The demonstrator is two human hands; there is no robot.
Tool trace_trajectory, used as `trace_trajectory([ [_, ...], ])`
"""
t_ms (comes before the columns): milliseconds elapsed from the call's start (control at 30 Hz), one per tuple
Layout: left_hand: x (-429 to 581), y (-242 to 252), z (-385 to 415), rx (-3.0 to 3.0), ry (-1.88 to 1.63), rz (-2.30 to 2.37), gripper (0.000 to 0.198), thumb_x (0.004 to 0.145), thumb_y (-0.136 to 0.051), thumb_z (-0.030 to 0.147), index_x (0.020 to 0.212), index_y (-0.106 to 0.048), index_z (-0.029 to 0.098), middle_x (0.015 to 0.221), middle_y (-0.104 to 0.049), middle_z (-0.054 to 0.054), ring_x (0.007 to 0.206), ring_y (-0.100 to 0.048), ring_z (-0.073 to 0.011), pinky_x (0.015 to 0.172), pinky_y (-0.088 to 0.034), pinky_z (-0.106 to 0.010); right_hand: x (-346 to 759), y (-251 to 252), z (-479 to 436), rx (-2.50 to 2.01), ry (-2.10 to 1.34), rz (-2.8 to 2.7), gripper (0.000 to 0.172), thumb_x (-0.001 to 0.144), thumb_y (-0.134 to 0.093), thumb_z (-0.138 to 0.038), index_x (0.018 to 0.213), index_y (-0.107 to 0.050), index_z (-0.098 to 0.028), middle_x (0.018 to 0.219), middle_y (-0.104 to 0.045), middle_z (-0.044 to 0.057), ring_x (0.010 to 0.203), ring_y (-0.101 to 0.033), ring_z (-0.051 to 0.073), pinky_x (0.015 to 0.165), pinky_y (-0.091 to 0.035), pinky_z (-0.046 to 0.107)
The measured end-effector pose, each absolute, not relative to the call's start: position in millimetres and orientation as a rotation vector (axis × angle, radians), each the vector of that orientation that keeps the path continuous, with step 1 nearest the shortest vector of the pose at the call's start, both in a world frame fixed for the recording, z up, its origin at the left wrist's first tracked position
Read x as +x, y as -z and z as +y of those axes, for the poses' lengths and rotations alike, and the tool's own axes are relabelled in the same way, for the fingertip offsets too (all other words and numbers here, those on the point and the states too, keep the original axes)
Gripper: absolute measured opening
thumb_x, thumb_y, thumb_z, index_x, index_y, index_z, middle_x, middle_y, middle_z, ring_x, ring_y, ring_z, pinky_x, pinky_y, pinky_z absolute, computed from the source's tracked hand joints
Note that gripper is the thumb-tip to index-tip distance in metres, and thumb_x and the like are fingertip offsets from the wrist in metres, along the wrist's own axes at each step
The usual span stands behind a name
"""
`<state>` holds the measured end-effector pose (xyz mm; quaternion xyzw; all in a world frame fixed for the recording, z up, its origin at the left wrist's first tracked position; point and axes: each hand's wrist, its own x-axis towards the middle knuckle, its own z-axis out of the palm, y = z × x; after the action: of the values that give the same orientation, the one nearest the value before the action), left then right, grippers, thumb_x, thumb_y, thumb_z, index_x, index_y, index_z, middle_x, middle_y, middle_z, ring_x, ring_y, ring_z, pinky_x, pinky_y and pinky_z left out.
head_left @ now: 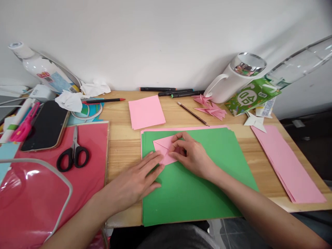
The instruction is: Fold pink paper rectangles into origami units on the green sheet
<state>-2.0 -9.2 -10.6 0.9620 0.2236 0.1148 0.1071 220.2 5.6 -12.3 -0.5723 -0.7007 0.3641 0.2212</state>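
Specimen: a small pink piece of folded paper (161,142) with crease lines crossing its face, near the middle of the frame. It lies toward the upper left of a stack of large green paper sheets (202,193), partly hidden under the fingers.

Handling (judged): very light and thin; should bend easily, yet hold a sharp crease. Surface probably a little slick, so liable to slide on the sheets below unless pinned. Likely to tear or wrinkle if pulled hard at a fold. Best hold: one flat fingertip press near an edge, with a light pinch at a folded edge or corner.

Grip, left: the left hand (138,176) lies palm down, fingers extended and slightly spread, fingertips on the lower left edge of the paper; nothing is clasped.

Grip, right: the right hand (192,152) is curled over the paper's right part, thumb and index fingertip brought together in a narrow pinch at the fold. Number of layers between them: cannot tell.
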Motion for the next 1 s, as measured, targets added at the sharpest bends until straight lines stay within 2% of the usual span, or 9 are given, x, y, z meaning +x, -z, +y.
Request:
trace_trajectory([
  [733,0.1,8.6,-6.6,2.803,-0.331,0.661,0.034,0.091,-0.050,0.029,0.117,-0.057,0.008,0.131,-0.053,-0.018,0.130,-0.042,-0.0292,0.102,-0.046,-0.045,220.2,13.4,6.6,-1.577,-1.013,-1.912,0.007,0.078,-0.063,-0.013,0.073,-0.062,-0.018,0.100,-0.055,0.003,0.054,-0.048,0.005,0.055,-0.042,0.024],
  [1000,6.3,4.3,-5.9,2.805,-0.305,0.675,0.034,0.091,-0.050,0.032,0.116,-0.057,0.010,0.126,-0.059,-0.012,0.126,-0.046,-0.0289,0.099,-0.047,-0.046,218.6,15.2,5.3,-1.604,-0.939,-1.907,0.007,0.077,-0.063,-0.012,0.073,-0.062,-0.018,0.097,-0.056,0.003,0.054,-0.047,0.006,0.054,-0.041,0.024],
])
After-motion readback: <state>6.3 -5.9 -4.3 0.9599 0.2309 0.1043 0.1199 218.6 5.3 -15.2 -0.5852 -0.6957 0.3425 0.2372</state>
